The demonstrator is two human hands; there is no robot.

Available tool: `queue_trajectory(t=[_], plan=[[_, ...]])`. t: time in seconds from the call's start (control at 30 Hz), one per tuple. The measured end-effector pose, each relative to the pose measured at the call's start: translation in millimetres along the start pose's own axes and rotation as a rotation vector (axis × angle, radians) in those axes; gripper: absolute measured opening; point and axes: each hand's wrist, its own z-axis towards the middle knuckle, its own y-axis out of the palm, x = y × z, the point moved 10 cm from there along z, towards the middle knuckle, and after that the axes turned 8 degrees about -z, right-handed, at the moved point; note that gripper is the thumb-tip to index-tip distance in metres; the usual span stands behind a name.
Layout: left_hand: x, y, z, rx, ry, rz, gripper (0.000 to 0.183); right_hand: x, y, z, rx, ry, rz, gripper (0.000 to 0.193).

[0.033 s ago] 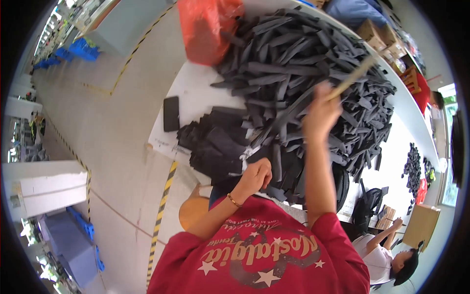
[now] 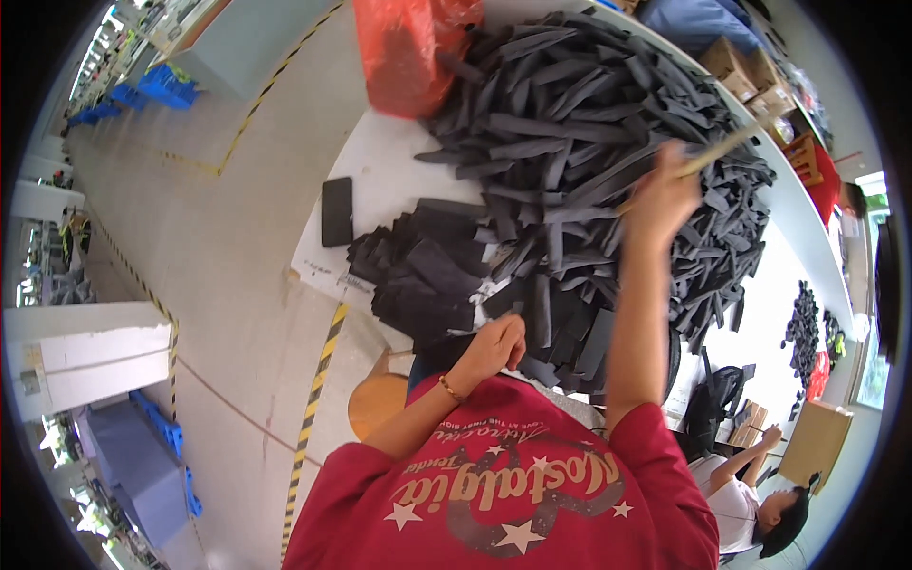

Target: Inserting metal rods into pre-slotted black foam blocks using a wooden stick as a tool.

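My right hand (image 2: 665, 198) is closed around a thin wooden stick (image 2: 727, 149), slightly blurred, above a large heap of dark grey fabric strips (image 2: 541, 123). One end of the stick points to the far right; the other shows below the fist. Close to my body, at the near table edge, my left hand (image 2: 494, 344) is curled closed. Its palm side is hidden, so any held item cannot be made out. Beside it lies a loose stack of flat black fabric pieces (image 2: 427, 271), with more flat dark pieces (image 2: 570, 332) to its right.
A black phone (image 2: 336, 212) lies at the left of the white table (image 2: 380, 157). A red plastic bag (image 2: 404, 62) stands behind it. A round wooden stool (image 2: 378, 407) is below the left corner. At the lower right sits another person (image 2: 731, 499) near a black backpack (image 2: 714, 404).
My right hand has moved right and slightly away from me with the stick. My left hand stays curled in nearly the same place. The view has shifted a little.
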Motion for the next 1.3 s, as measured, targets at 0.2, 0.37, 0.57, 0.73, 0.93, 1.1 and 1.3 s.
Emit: queue_trajectory(t=[0.2, 0.37, 0.57, 0.73, 0.93, 1.1, 1.3], plan=[[20, -87, -19, 0.336, 0.326, 0.881, 0.006, -13, -66, 162, 0.213, -0.216, -0.461, 0.043], [55, -107, -11, 0.451, 0.592, 1.171, 0.011, 26, -53, 48, -0.061, -0.319, -0.594, 0.037], [29, -81, 14, 0.001, 0.634, 1.6, 0.009, 106, -63, -93, -0.512, 0.004, -0.483, 0.019], [7, -35, -6, -0.225, 0.643, 1.449, 0.01, 141, -81, -152, -0.737, 0.096, -0.478, 0.017], [-53, -55, 6, 0.144, 0.392, 1.377, 0.015, 159, -93, -185, -0.824, 0.117, -0.522, 0.018], [-38, -75, 8, 0.219, 0.328, 1.142, 0.011, 133, -88, -196, -0.984, -0.308, -0.669, 0.017], [3, -68, 0, 0.141, 0.455, 1.029, 0.012, 137, -99, -190, -1.165, -0.458, -0.85, 0.017]])
